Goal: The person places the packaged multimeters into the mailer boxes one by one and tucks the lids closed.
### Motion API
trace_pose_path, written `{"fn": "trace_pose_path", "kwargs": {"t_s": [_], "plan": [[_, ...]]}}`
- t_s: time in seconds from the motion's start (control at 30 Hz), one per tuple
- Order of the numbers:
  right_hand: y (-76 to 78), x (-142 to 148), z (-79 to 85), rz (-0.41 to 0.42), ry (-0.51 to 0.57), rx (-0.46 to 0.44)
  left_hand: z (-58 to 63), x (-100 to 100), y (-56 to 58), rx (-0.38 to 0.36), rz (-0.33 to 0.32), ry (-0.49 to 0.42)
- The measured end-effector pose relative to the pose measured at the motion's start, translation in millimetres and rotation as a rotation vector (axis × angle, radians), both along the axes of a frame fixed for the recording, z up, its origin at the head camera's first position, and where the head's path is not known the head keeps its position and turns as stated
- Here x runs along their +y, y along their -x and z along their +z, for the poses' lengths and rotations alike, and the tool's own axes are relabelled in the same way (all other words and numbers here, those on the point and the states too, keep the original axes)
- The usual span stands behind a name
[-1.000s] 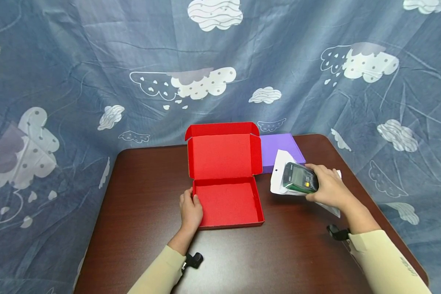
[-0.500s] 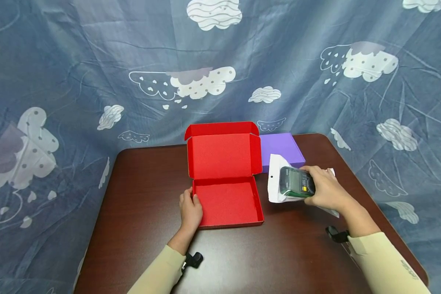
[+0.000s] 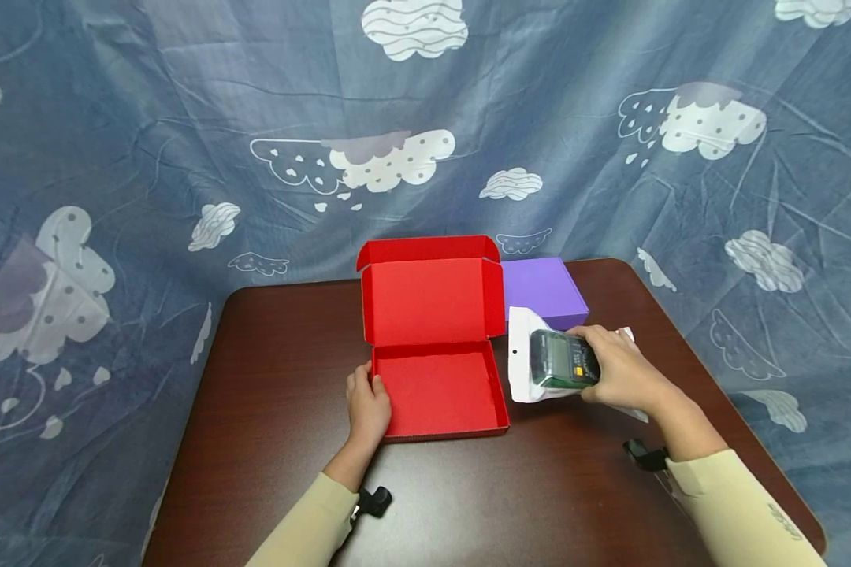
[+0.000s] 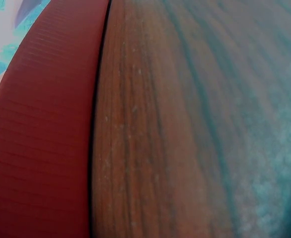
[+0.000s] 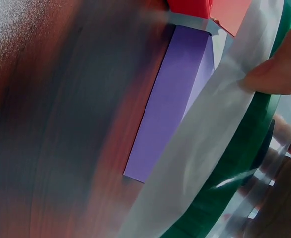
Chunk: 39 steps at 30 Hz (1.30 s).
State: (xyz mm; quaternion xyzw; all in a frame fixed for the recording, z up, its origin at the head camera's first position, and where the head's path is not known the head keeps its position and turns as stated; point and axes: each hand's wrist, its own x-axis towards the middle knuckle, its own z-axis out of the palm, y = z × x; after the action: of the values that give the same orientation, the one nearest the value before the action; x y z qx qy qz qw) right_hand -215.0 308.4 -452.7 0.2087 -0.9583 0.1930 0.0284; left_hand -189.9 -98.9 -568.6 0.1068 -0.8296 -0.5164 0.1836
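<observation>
An open red cardboard box (image 3: 440, 394) sits mid-table with its lid (image 3: 425, 299) raised at the back. My left hand (image 3: 369, 403) grips the box's left wall; in the left wrist view only the box's red outer side (image 4: 41, 129) shows closely. To the right of the box, my right hand (image 3: 622, 373) holds a white plastic pouch (image 3: 521, 370) above the table. Through its clear front shows a black and green device (image 3: 559, 361) with a grey screen and a yellow key. The thumb (image 5: 279, 67) presses the pouch (image 5: 205, 139) in the right wrist view.
A closed purple box (image 3: 542, 287) lies behind the pouch, beside the red lid. The dark wooden table (image 3: 291, 354) has rounded back corners. A blue cloth (image 3: 291, 205) with cloud prints hangs behind it and at both sides.
My right hand has carried the pouch left and slightly toward me, closer to the red box, and the pouch has turned a little. The left hand stays on the box.
</observation>
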Motion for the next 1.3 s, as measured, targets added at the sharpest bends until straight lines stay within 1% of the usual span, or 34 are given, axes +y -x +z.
{"fn": "trace_pose_path", "kwargs": {"t_s": [0.33, 0.63, 0.8, 1.2, 1.3], "plan": [[-1.9, -8, -3.2, -0.001, -0.014, -0.045, -2.3, -1, 2.5, -0.024, -0.010, -0.012], [-2.5, -15, -5.4, 0.019, -0.008, -0.044, -0.8, 0, 1.8, 0.003, 0.000, 0.001], [-3.0, -20, -5.2, 0.025, -0.012, -0.068, 0.6, 0, 1.5, 0.002, -0.002, -0.006], [-3.1, -31, -8.7, 0.066, 0.002, -0.055, -0.7, -1, 2.9, -0.020, -0.013, -0.027], [-2.2, -34, -9.9, 0.073, 0.002, -0.050, -0.7, -1, 2.5, -0.016, -0.010, -0.024]]}}
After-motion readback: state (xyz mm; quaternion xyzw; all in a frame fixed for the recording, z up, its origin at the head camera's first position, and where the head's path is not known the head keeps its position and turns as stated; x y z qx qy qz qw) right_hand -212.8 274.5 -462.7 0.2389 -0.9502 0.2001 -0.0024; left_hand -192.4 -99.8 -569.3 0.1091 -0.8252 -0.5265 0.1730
